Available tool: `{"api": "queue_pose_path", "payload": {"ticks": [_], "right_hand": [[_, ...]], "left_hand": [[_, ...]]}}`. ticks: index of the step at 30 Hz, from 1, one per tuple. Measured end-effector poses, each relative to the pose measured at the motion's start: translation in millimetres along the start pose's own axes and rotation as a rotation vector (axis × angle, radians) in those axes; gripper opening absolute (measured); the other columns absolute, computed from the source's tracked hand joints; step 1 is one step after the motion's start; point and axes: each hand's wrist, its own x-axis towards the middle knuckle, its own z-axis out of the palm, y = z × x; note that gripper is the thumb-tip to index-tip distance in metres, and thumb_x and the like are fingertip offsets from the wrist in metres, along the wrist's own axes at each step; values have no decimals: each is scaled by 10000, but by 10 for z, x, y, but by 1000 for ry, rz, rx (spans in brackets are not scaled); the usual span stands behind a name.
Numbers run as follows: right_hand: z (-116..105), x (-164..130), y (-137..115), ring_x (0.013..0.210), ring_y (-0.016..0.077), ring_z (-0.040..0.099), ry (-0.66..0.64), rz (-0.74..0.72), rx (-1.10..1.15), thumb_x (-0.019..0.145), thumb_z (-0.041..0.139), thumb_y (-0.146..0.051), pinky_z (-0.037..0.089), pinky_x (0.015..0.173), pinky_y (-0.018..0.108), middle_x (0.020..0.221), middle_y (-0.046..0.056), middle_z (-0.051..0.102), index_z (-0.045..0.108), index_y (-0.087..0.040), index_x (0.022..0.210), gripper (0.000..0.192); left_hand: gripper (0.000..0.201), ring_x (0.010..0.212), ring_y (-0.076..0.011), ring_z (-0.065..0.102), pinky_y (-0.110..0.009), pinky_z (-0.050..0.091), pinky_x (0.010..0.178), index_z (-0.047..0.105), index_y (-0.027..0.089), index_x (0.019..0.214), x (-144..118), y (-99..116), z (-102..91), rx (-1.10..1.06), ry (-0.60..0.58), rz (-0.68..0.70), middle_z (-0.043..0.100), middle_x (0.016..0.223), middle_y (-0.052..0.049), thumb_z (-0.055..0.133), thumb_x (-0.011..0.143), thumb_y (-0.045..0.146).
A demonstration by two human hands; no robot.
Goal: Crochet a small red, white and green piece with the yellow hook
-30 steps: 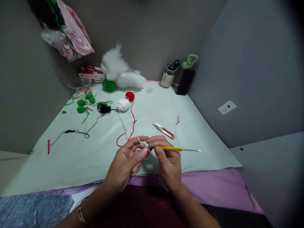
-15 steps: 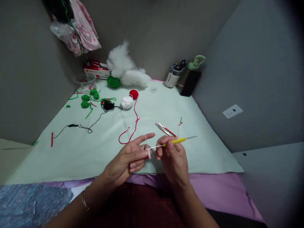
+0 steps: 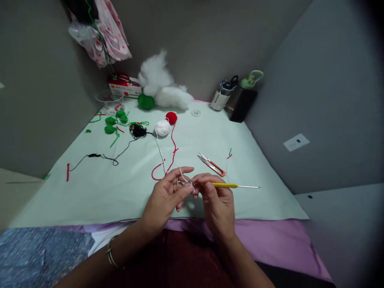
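Note:
My right hand (image 3: 217, 200) pinches a crochet hook (image 3: 228, 185) with a yellow grip, its metal tip pointing left into my left hand. My left hand (image 3: 166, 196) holds a small crochet piece, mostly hidden by the fingers, with white yarn (image 3: 160, 149) looped over the index finger. That strand runs back to a white yarn ball (image 3: 162, 127). A red strand (image 3: 171, 154) trails from a red yarn ball (image 3: 171, 117) to just beyond my fingers. Both hands hover over the near edge of the pale green sheet (image 3: 264, 180).
Orange-handled snips (image 3: 211, 165) lie just beyond my right hand. Green crochet pieces (image 3: 114, 123), black yarn (image 3: 138, 131), a green ball (image 3: 146, 101) and white stuffing (image 3: 162, 86) sit at the back left. A jar of tools (image 3: 221, 96) and a dark bottle (image 3: 244, 102) stand back right.
The hook tip has gone back in toward my left fingers and now lies level. My hands have closed together again, and the view shifted slightly.

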Motion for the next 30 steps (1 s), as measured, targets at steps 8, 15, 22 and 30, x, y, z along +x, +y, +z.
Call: {"api": "queue_pose_path", "payload": {"ticks": [8, 15, 22, 30], "right_hand": [[-7, 22, -24, 708, 109, 626, -4, -4, 0, 1000, 667, -325, 516, 672, 259, 984, 15, 757, 794, -277, 988, 136], [-60, 37, 22, 670, 103, 616, 36, 53, 15, 977, 696, -351, 518, 658, 259, 961, 16, 750, 794, -257, 955, 138], [3, 104, 27, 782, 156, 686, 79, 137, 77, 927, 749, -421, 559, 783, 298, 890, 25, 753, 790, -249, 929, 177], [152, 76, 66, 825, 155, 686, 11, 70, -29, 962, 710, -392, 552, 795, 280, 907, 26, 761, 802, -267, 949, 156]], "left_hand": [[565, 534, -44, 497, -130, 385, 393, 641, 241, 1350, 26, -6, 65, -5, 97, 53, 589, 830, 44, 853, 826, 246], [611, 680, -116, 636, -143, 400, 398, 606, 228, 1363, 57, -5, 68, 7, 63, -18, 584, 899, 10, 854, 806, 269], [628, 513, -33, 452, -151, 374, 400, 628, 238, 1348, 51, 23, 11, 28, 51, -61, 558, 887, 29, 882, 778, 307], [554, 476, -8, 452, -159, 363, 424, 623, 230, 1359, -37, 88, -143, 15, 73, -22, 615, 949, 0, 808, 867, 408]]}}
